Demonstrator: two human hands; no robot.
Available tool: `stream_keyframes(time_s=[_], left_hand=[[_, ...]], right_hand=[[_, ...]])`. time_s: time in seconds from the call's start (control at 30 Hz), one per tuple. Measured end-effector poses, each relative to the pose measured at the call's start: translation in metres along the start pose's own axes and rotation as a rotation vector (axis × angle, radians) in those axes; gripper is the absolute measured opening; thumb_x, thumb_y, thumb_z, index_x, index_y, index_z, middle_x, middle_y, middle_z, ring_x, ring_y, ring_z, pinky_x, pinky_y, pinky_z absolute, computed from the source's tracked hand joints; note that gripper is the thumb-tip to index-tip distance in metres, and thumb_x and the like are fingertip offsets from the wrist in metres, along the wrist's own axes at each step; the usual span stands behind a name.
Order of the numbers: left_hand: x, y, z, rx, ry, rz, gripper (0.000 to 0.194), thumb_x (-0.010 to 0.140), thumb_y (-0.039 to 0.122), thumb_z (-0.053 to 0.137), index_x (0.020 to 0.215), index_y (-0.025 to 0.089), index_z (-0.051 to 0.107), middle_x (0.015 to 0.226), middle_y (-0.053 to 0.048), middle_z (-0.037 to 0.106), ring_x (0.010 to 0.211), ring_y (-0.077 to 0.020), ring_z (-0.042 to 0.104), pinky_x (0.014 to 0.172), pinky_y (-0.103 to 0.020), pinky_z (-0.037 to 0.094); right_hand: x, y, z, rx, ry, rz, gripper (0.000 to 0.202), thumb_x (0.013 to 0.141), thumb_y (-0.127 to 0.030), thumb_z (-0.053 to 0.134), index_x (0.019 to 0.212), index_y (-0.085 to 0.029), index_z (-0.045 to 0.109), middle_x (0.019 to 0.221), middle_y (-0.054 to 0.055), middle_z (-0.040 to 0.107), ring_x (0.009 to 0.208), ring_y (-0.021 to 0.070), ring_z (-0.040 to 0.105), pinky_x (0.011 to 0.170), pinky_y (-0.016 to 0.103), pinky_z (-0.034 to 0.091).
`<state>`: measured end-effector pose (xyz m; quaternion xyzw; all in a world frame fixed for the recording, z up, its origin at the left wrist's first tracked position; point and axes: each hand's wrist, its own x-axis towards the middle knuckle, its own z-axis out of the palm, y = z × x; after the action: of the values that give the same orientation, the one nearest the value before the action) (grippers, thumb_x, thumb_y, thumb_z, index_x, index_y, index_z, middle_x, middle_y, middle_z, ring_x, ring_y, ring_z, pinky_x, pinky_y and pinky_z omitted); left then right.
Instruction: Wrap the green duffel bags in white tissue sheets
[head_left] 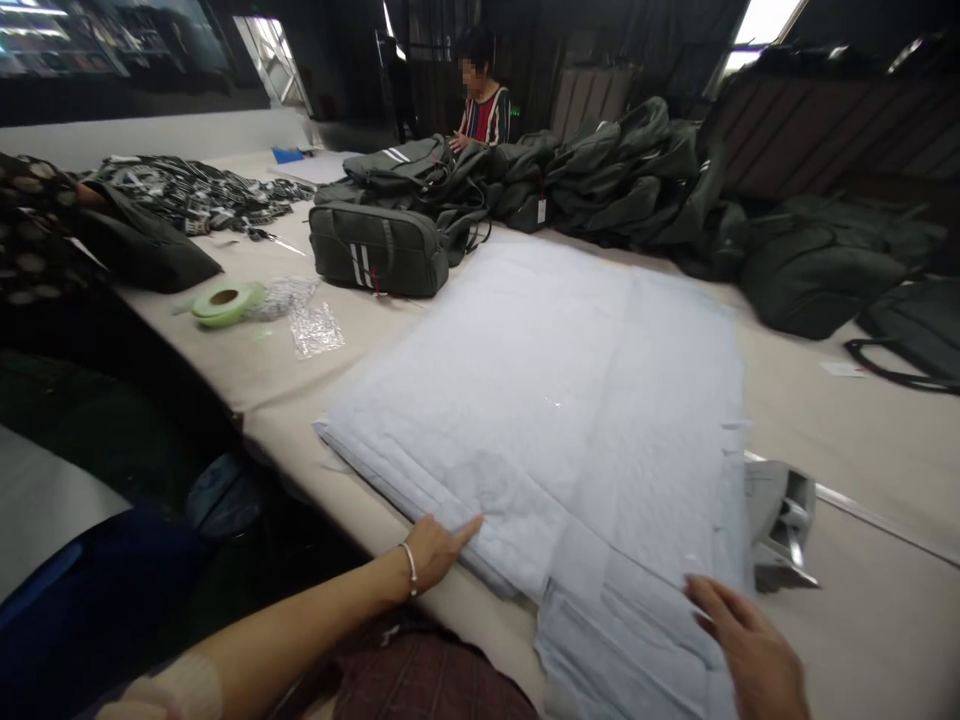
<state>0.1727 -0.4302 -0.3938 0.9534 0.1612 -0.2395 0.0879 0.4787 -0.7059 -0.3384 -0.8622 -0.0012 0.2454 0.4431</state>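
One sheet stack [525, 350] stretches toward bags [615, 180], long axis unclear, left grip [436, 555] spread, right grip [750, 645] pinching it.

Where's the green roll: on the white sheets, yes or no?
No, the green roll lies on the beige tabletop, apart from the white sheets.

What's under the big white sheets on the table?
The beige table shows just past the edges of the white sheets. Whatever lies beneath their middle is covered, so I can't tell.
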Motion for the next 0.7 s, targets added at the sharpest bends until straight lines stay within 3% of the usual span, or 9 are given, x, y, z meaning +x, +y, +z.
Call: stream_keyframes(time_s=[0.07, 0.1, 0.13, 0.23, 0.3, 0.43, 0.53, 0.7], left_hand=[[0.003, -0.003, 0.002, -0.031, 0.008, 0.029, 0.061, 0.094, 0.013, 0.041, 0.152, 0.019, 0.023, 0.078, -0.013, 0.073, 0.072, -0.0267, 0.070, 0.068, -0.034, 0.046], [0.004, -0.004, 0.003, -0.044, 0.012, 0.046, 0.060, 0.095, 0.014, 0.041, 0.152, 0.018, 0.024, 0.078, -0.013, 0.073, 0.071, -0.0265, 0.070, 0.067, -0.034, 0.046], [0.005, -0.006, 0.003, -0.056, 0.016, 0.064, 0.059, 0.095, 0.014, 0.040, 0.151, 0.017, 0.025, 0.078, -0.013, 0.073, 0.071, -0.0264, 0.070, 0.067, -0.033, 0.045], [0.006, -0.009, 0.001, -0.090, 0.027, 0.121, 0.058, 0.095, 0.014, 0.039, 0.151, 0.014, 0.025, 0.079, -0.014, 0.073, 0.072, -0.0268, 0.070, 0.065, -0.033, 0.045], [0.005, -0.010, -0.002, -0.115, 0.032, 0.164, 0.059, 0.094, 0.014, 0.039, 0.151, 0.010, 0.025, 0.080, -0.016, 0.073, 0.073, -0.0284, 0.071, 0.063, -0.034, 0.046], [0.006, -0.010, -0.009, -0.155, 0.026, 0.244, 0.060, 0.092, 0.010, 0.036, 0.149, 0.002, 0.024, 0.083, -0.022, 0.072, 0.078, -0.0327, 0.071, 0.063, -0.038, 0.047], [0.008, -0.011, -0.013, -0.169, 0.000, 0.290, 0.064, 0.089, 0.011, 0.041, 0.149, -0.002, 0.023, 0.086, -0.024, 0.072, 0.081, -0.0347, 0.070, 0.064, -0.041, 0.049], [0.012, -0.018, -0.020, -0.173, -0.050, 0.357, 0.079, 0.080, 0.019, 0.056, 0.149, -0.001, 0.023, 0.090, -0.023, 0.072, 0.083, -0.0364, 0.070, 0.065, -0.042, 0.051]], right_hand=[[-0.031, -0.033, 0.059, -0.018, -0.296, -0.052, 0.047, 0.058, -0.060, 0.069, 0.081, -0.019, 0.068, 0.087, 0.011, 0.071, 0.088, 0.0286, 0.068, 0.076, 0.037, 0.055], [-0.044, -0.048, 0.090, -0.104, -0.522, -0.094, 0.045, 0.067, -0.059, 0.062, 0.085, -0.018, 0.067, 0.088, 0.009, 0.071, 0.087, 0.0252, 0.068, 0.076, 0.034, 0.055], [-0.054, -0.060, 0.120, -0.138, -0.618, -0.111, 0.042, 0.069, -0.056, 0.061, 0.083, -0.018, 0.067, 0.085, 0.008, 0.072, 0.083, 0.0224, 0.069, 0.072, 0.031, 0.054], [-0.068, -0.081, 0.191, -0.284, -0.730, -0.131, 0.027, 0.075, -0.044, 0.061, 0.078, -0.017, 0.065, 0.078, 0.004, 0.072, 0.071, 0.0157, 0.067, 0.060, 0.024, 0.050], [-0.064, -0.083, 0.220, -0.435, -0.726, -0.127, 0.021, 0.078, -0.037, 0.064, 0.075, -0.016, 0.064, 0.070, 0.002, 0.069, 0.061, 0.0124, 0.064, 0.054, 0.022, 0.046], [-0.049, -0.082, 0.240, -0.777, -0.673, -0.134, 0.033, 0.087, -0.042, 0.064, 0.066, -0.016, 0.059, 0.055, -0.005, 0.058, 0.050, 0.0091, 0.054, 0.056, 0.025, 0.048], [-0.042, -0.086, 0.243, -0.972, -0.639, -0.133, 0.038, 0.088, -0.047, 0.061, 0.066, -0.017, 0.060, 0.056, -0.005, 0.059, 0.054, 0.0102, 0.057, 0.063, 0.028, 0.051], [-0.040, -0.093, 0.244, -1.157, -0.445, -0.164, 0.038, 0.065, -0.049, 0.079, 0.076, -0.015, 0.066, 0.087, 0.012, 0.072, 0.086, 0.0237, 0.068, 0.076, 0.037, 0.051]])
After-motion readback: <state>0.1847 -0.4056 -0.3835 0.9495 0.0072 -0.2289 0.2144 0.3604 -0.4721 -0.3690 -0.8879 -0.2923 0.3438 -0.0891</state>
